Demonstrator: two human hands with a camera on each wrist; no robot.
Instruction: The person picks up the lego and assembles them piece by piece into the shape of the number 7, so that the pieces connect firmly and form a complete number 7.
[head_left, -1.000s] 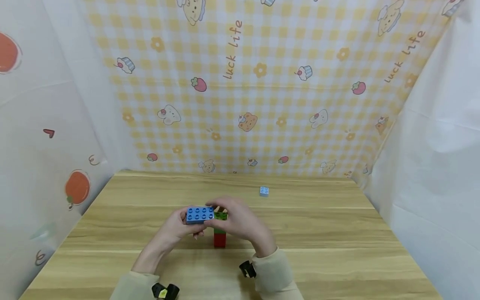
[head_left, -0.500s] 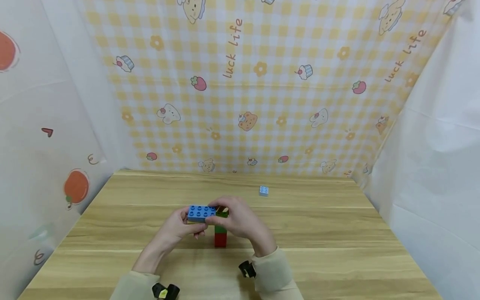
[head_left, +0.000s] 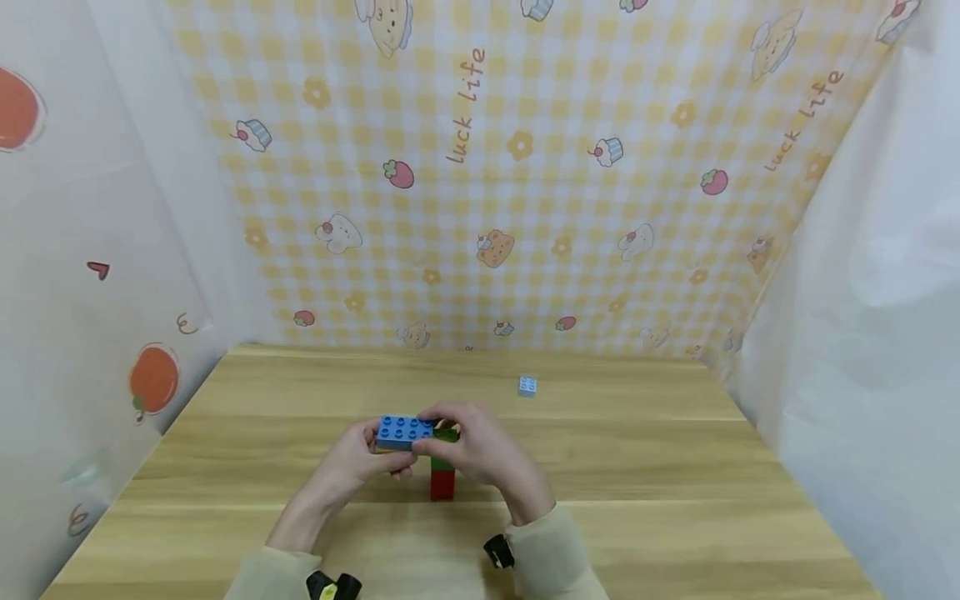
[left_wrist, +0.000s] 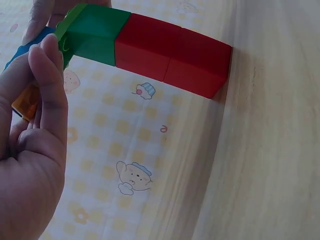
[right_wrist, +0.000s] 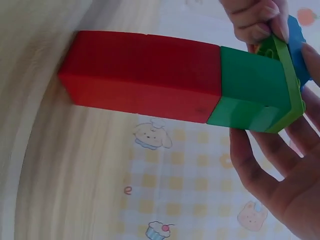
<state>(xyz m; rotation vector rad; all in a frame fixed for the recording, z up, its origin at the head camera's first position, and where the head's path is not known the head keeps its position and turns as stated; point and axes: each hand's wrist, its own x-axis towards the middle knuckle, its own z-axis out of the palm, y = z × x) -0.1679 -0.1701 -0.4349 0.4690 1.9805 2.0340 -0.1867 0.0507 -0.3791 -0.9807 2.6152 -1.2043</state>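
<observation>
A tower stands upright on the table: two red blocks (right_wrist: 145, 72), a green block (right_wrist: 252, 85) and a thin light-green piece (right_wrist: 290, 75) on top. At the tower's top, a blue toy brick (head_left: 397, 432) with studs reaches out to the left. Under its left part sits an orange-yellow brick (left_wrist: 25, 104), mostly hidden by fingers. My left hand (head_left: 348, 462) grips these two bricks from the left, thumb in front. My right hand (head_left: 483, 450) pinches the blue brick's right end between thumb and fingers, with other fingers behind the green block.
A small light-blue brick (head_left: 527, 387) lies further back on the wooden table (head_left: 637, 467), right of the tower. Behind the table's far edge hangs a yellow checked cloth (head_left: 525, 208). White sheets (head_left: 862, 333) close off both sides.
The blue brick, held in both hands, has shifted slightly to the right over the tower. Both grips stay much the same; the head view has tipped a little.
</observation>
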